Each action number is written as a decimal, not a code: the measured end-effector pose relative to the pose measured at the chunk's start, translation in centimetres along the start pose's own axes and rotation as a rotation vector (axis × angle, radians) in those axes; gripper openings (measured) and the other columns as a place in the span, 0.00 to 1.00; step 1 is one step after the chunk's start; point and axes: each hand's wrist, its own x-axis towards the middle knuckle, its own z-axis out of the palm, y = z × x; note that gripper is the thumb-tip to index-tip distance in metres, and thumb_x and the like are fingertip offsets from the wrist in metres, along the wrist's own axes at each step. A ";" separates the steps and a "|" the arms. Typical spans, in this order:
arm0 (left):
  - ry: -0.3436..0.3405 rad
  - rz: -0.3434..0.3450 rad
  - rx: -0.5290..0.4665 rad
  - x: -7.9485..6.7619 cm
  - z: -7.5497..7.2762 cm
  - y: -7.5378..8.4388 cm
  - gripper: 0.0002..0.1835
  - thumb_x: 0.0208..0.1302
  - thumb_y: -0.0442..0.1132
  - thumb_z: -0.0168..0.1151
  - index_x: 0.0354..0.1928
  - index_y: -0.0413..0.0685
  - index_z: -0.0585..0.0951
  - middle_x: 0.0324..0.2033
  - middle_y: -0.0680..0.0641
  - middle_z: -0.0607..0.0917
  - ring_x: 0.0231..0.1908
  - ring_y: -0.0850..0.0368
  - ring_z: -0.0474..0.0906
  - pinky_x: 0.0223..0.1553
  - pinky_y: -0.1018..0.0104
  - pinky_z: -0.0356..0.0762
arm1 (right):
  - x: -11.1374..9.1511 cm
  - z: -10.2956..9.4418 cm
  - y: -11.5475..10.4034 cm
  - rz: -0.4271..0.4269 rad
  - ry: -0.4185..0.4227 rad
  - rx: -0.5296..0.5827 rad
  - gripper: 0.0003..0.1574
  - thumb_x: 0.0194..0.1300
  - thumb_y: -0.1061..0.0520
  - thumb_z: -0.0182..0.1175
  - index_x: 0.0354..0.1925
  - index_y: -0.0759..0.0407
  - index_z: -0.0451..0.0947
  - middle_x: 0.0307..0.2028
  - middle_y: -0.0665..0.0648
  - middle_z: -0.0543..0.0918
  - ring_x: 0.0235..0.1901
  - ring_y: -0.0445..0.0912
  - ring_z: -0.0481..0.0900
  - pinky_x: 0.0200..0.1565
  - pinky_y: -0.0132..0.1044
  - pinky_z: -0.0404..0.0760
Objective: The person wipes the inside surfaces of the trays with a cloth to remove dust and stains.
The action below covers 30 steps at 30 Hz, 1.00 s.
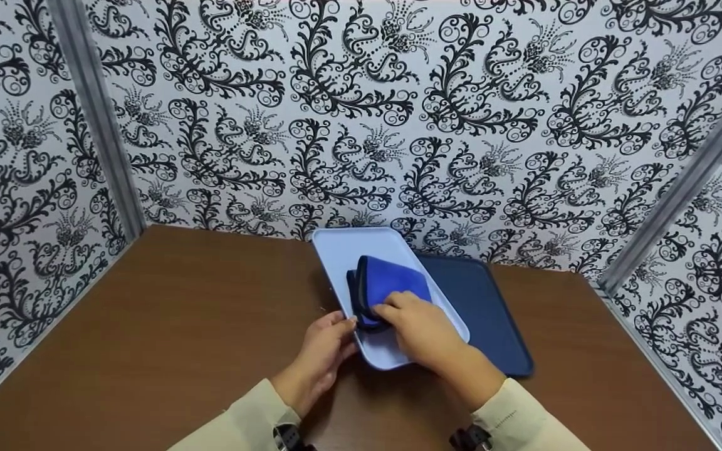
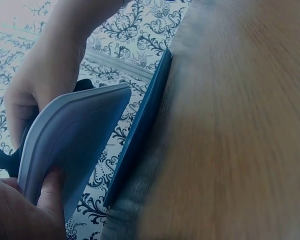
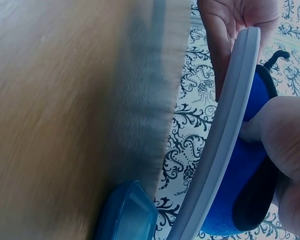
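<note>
A light blue tray (image 1: 345, 247) is held tilted above the table by my left hand (image 1: 320, 354), with the thumb on the near left rim and the fingers under it. The left wrist view shows fingers (image 2: 51, 195) against the tray's underside. On the tray's upper face lies a folded blue cloth (image 1: 395, 279) with black edging. My right hand (image 1: 423, 329) grips this cloth against the tray, its thumb and fingers bent into the fabric. A black loop on the cloth sticks out in the right wrist view.
A dark blue tray (image 1: 483, 313) lies on the brown wooden table (image 1: 210, 313), to the right of the light one and partly covered by it in the head view. Patterned black-and-white panels (image 1: 361, 125) stand around the table's back and sides.
</note>
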 end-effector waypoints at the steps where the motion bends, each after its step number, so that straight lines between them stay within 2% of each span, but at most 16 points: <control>1: -0.002 0.000 -0.001 0.0 0.0 0.0 0.20 0.76 0.33 0.51 0.63 0.24 0.72 0.47 0.46 0.87 0.45 0.59 0.84 0.48 0.63 0.86 | 0.0 0.0 0.0 -0.004 0.000 -0.001 0.24 0.58 0.68 0.64 0.52 0.50 0.87 0.42 0.52 0.83 0.41 0.50 0.81 0.40 0.44 0.84; 12: -0.017 0.015 -0.031 0.0 0.0 0.0 0.21 0.75 0.31 0.48 0.63 0.24 0.72 0.45 0.48 0.88 0.46 0.60 0.85 0.50 0.63 0.85 | 0.3 0.1 -0.2 -0.071 0.014 0.024 0.26 0.56 0.69 0.66 0.52 0.49 0.87 0.41 0.52 0.82 0.39 0.49 0.80 0.39 0.42 0.83; 20: -0.018 0.010 -0.046 -0.1 0.1 0.1 0.19 0.75 0.33 0.52 0.61 0.26 0.75 0.43 0.49 0.89 0.46 0.60 0.85 0.51 0.63 0.85 | 1.0 0.1 -0.1 -0.107 0.027 0.029 0.28 0.55 0.69 0.66 0.53 0.50 0.88 0.41 0.52 0.83 0.40 0.49 0.80 0.42 0.42 0.83; 30: -0.027 0.011 -0.030 0.0 0.2 -0.4 0.21 0.76 0.33 0.50 0.63 0.26 0.74 0.47 0.47 0.89 0.48 0.58 0.85 0.53 0.61 0.85 | 1.7 0.6 0.3 -0.097 0.022 -0.003 0.29 0.56 0.69 0.66 0.55 0.49 0.88 0.45 0.53 0.85 0.44 0.50 0.82 0.46 0.43 0.84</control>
